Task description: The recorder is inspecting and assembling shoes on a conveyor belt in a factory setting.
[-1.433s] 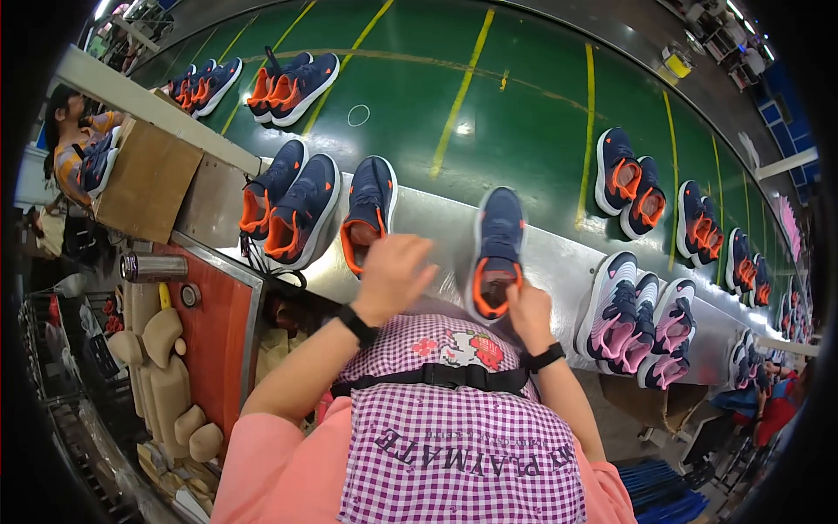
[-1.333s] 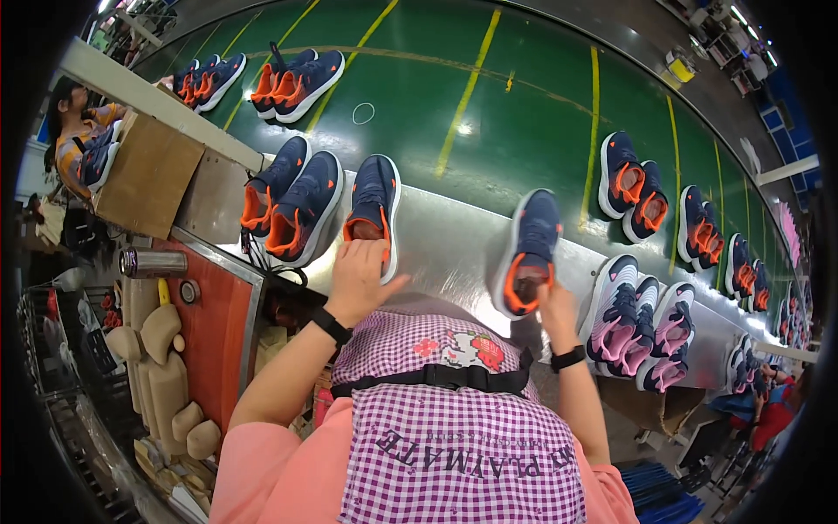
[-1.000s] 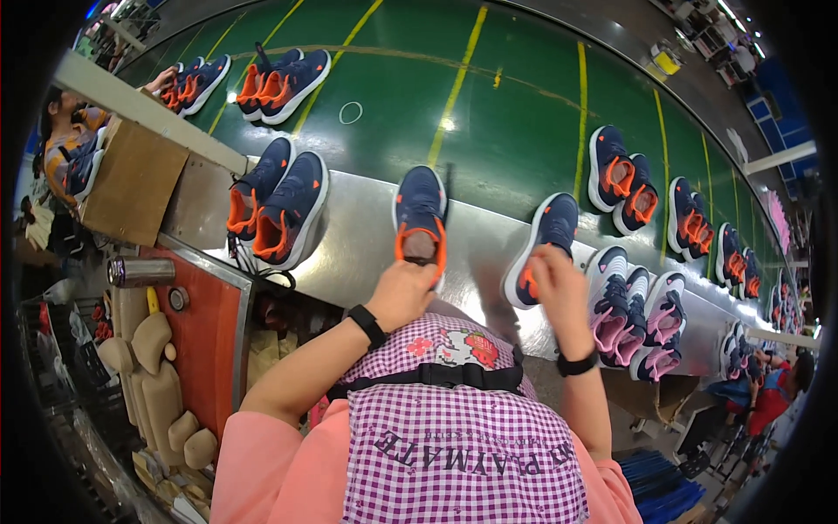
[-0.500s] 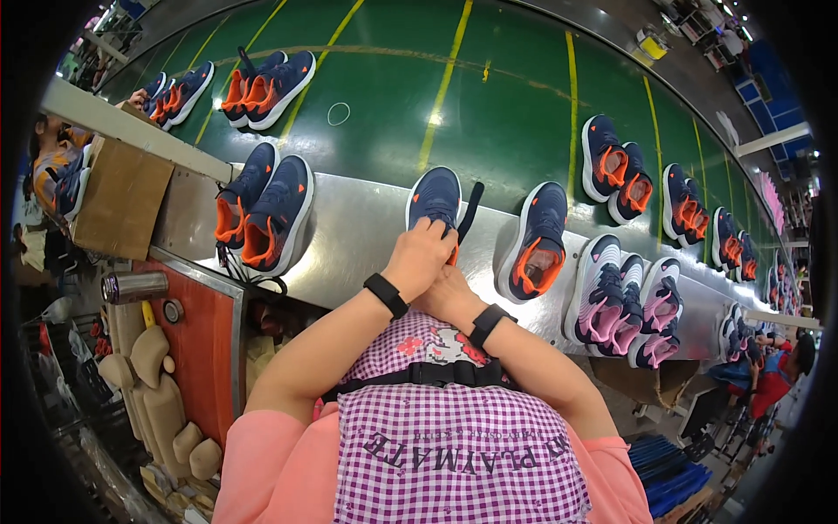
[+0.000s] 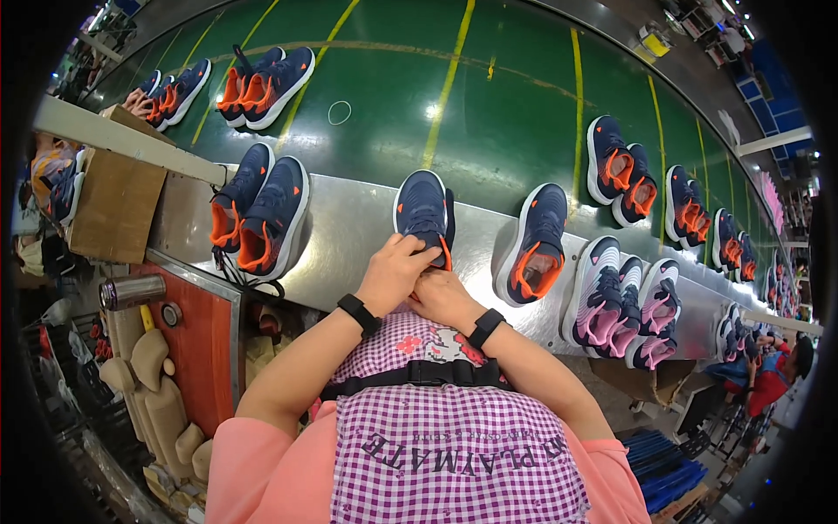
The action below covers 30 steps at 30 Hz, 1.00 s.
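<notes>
A navy sneaker (image 5: 421, 203) with an orange lining and white sole sits toe-away on the metal ledge before me. My left hand (image 5: 397, 272) is closed on its collar and tongue, fingers bent over the opening. Behind the heel, my right hand (image 5: 447, 299) is closed against the shoe's back; its fingertips are partly hidden. A dark strap (image 5: 449, 214) runs along the sneaker's right side. To the right stands a matching single sneaker (image 5: 534, 240), its orange opening toward me. On the left is a navy pair (image 5: 275, 210) with dark laces hanging near it.
The metal ledge (image 5: 349, 210) borders a green conveyor belt (image 5: 384, 96) with yellow lines. Grey-pink sneakers (image 5: 602, 293) crowd the right; more navy pairs (image 5: 615, 166) stand on the belt. A cardboard box (image 5: 118, 205), a metal flask (image 5: 131, 291) and beige shoe forms (image 5: 161, 410) are at left.
The sneaker in my hands has shifted slightly left and turned. Its strap, which stuck out to the right, now lies along the side. My left hand has moved left and lower.
</notes>
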Available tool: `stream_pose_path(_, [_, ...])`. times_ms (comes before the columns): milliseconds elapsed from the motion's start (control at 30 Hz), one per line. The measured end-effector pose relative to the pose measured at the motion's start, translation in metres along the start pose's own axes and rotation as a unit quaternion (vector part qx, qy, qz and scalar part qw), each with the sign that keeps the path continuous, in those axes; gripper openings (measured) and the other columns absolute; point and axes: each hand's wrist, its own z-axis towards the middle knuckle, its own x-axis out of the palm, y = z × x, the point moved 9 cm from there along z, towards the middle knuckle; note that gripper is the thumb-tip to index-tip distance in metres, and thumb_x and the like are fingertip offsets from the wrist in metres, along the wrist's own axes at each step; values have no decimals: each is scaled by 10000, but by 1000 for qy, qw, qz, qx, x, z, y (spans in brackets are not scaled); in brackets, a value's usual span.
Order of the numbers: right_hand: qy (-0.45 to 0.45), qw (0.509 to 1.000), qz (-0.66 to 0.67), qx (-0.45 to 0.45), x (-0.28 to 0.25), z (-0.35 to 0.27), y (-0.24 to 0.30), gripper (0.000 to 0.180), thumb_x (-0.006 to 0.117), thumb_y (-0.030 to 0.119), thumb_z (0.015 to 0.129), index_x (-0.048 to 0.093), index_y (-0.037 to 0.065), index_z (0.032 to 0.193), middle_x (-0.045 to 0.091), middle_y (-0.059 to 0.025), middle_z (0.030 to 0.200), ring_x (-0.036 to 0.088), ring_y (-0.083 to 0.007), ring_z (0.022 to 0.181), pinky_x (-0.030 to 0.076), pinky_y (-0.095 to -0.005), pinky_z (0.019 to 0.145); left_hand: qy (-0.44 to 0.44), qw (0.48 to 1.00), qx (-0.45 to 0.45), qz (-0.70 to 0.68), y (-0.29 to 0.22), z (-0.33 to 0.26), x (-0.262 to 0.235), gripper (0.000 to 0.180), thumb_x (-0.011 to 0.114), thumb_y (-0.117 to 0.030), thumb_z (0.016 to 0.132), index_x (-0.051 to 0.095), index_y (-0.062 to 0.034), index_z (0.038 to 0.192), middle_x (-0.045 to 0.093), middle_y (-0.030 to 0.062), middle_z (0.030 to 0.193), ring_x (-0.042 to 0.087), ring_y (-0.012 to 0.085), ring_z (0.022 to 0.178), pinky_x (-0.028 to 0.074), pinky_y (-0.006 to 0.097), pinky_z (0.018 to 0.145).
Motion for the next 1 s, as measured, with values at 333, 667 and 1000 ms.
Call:
stream_pose_path(333, [146, 984, -31, 101, 13, 2, -11, 355, 640, 304, 799, 583, -22, 926, 654, -216, 799, 651, -351, 796, 510, -437, 731, -94, 951, -231, -183, 39, 53, -51, 374, 631, -339, 863, 630, -68, 1121, 631, 80, 812, 613, 206, 731, 486, 325, 673])
stream_pose_path(667, [65, 986, -2, 154, -8, 7, -10, 390, 631, 355, 806, 607, -28, 874, 648, -213, 794, 649, -350, 793, 506, -422, 735, 69, 956, -244, -149, 49, 68, -25, 287, 618, -313, 835, 710, -50, 903, 670, 94, 705, 642, 265, 615, 514, 361, 634])
stream_pose_path(1000, [27, 979, 114, 169, -17, -19, -23, 295, 562, 304, 862, 605, 12, 859, 630, -217, 758, 616, -381, 740, 465, -458, 683, 102, 776, -416, -463, 79, 9, 13, 208, 654, -132, 857, 678, 8, 1009, 668, 44, 841, 597, 76, 635, 508, 193, 570])
